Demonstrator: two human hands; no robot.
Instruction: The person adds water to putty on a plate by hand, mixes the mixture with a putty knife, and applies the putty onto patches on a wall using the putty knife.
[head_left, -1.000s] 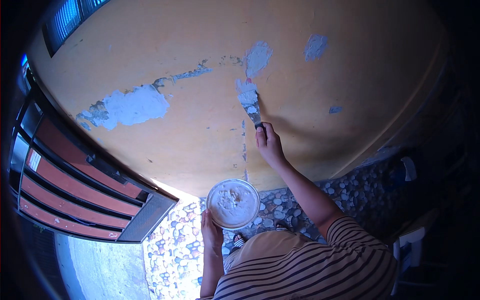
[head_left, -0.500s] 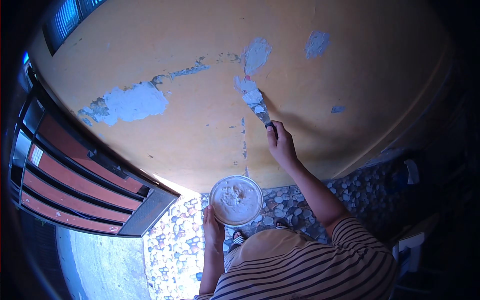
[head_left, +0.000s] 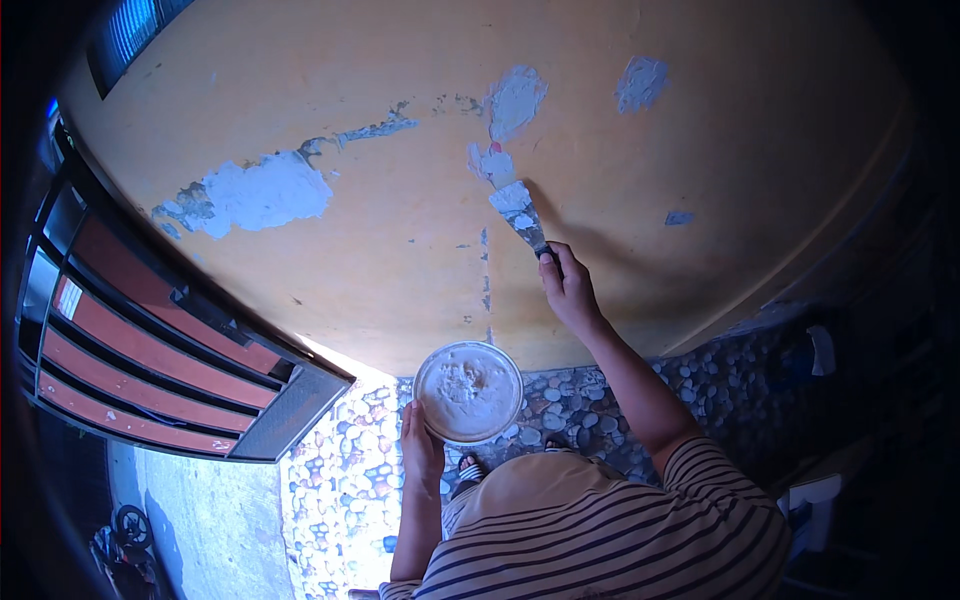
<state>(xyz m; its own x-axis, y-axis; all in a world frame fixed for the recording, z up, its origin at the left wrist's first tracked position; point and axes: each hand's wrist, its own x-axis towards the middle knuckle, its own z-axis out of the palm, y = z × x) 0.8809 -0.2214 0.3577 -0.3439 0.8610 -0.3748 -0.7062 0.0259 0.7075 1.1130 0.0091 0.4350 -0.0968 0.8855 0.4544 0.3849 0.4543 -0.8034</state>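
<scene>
My right hand (head_left: 570, 283) is closed round the dark handle of a putty knife (head_left: 520, 214). White putty coats the blade, whose tip is at or close to a small smeared patch (head_left: 488, 163) on the orange-yellow wall (head_left: 380, 260). Low in front of me, my left hand (head_left: 422, 445) grips the side of a round tub (head_left: 468, 393) of whitish putty, its surface lumpy in the middle. Above the knife is a larger putty patch (head_left: 517, 103). A thin line of chipped paint (head_left: 486, 270) runs down the wall between knife and tub.
A broad putty patch (head_left: 262, 195) lies on the wall at left, smaller ones at right. A red-slatted metal gate (head_left: 160, 350) stands at left. Pebble-patterned floor (head_left: 340, 490) lies below. A white plastic piece of furniture (head_left: 815, 495) is at lower right; a motorcycle (head_left: 128, 550) shows at lower left.
The putty knife has come slightly down and away from the small smeared patch, with more of the patch's lower part showing. The tub stays in my left hand; the view has shifted a little.
</scene>
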